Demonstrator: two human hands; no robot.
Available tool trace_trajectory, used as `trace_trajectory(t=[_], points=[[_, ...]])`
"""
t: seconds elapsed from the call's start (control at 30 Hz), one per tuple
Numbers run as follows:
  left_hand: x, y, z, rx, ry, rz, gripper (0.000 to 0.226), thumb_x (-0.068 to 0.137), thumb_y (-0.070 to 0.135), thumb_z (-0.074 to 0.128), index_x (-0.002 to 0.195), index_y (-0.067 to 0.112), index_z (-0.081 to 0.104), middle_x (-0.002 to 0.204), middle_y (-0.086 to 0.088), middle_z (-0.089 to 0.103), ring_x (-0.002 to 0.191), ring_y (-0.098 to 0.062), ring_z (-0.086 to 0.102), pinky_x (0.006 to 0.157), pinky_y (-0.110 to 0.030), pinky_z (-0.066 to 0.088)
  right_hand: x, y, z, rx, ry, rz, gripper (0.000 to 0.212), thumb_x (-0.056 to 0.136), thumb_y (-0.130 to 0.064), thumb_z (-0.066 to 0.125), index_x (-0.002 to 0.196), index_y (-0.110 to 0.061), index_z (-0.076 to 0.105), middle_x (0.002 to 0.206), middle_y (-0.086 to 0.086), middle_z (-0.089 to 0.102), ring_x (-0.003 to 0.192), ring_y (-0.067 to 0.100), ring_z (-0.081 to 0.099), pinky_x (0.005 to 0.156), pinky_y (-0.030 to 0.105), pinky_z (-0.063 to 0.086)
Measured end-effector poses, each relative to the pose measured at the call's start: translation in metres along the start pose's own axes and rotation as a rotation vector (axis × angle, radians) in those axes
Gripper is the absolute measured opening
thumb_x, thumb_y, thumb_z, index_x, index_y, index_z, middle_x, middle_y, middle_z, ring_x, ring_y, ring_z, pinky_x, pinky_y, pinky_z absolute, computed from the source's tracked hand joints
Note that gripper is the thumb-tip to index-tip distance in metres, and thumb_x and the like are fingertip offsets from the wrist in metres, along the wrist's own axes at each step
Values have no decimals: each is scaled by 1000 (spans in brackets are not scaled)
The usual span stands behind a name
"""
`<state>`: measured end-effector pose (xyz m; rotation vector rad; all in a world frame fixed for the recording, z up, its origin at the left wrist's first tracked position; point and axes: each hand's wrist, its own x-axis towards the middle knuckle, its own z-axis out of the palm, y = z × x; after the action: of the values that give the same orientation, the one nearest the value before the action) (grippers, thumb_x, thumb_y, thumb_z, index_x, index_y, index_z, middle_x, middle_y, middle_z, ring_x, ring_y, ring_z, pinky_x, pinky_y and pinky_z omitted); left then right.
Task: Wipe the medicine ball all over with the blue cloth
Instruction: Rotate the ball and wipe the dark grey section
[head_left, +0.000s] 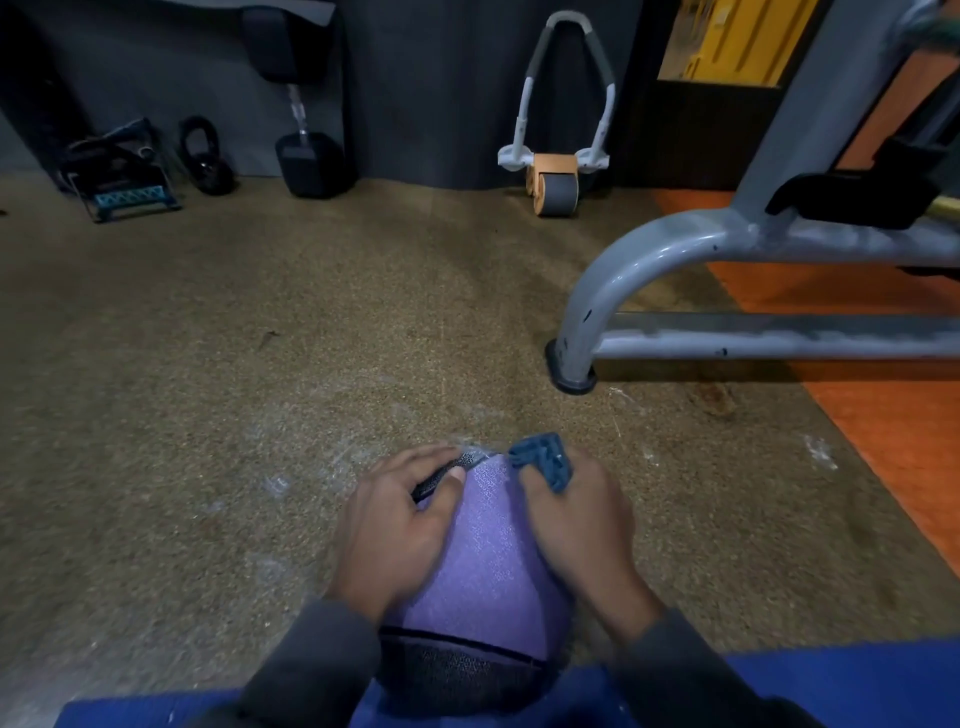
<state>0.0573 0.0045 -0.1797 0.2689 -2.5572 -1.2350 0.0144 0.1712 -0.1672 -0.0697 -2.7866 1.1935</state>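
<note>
Medicine ball, purple and black, is held low over the floor. Left hand is spread flat against it; blue cloth is pinched in right hand at its top.

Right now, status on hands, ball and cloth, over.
Left hand steadies medicine ball. Right hand grips blue cloth at ball's far side. Machine frame stands clear to the right.

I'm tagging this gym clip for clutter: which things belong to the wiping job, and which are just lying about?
In the job:
purple textured medicine ball
crumpled blue cloth, gripped by right hand
left hand, steadying the ball

Lying about:
orange ab roller
black kettlebell
black dumbbell
grey metal machine frame
</note>
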Motion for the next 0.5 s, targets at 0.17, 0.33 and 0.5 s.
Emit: trace_trajectory(t=[0.17,0.33,0.5], points=[[-12,-2,-4,-61,-10,79,43,82,51,49,114,32,69,116,24,63,111,-1,57,97,-37,47,-11,-31,7,-105,-26,-397,33,73,-56,47,87,-32,64,80,-12,63,75,12,56,61,28,37],[-22,-5,-7,-59,37,65,40,83,55,49,114,39,68,119,28,62,119,2,52,102,-38,44,46,3,12,21,-332,138,29,80,-47,56,74,-20,61,76,1,65,78,29,65,67,34,45],[-18,0,-7,-3,16,41,40,81,59,47,114,45,66,118,34,59,115,7,52,101,-34,45,22,3,10,-118,-140,-3,27,77,-52,53,79,-25,59,81,-1,66,83,30,63,66,31,41]])
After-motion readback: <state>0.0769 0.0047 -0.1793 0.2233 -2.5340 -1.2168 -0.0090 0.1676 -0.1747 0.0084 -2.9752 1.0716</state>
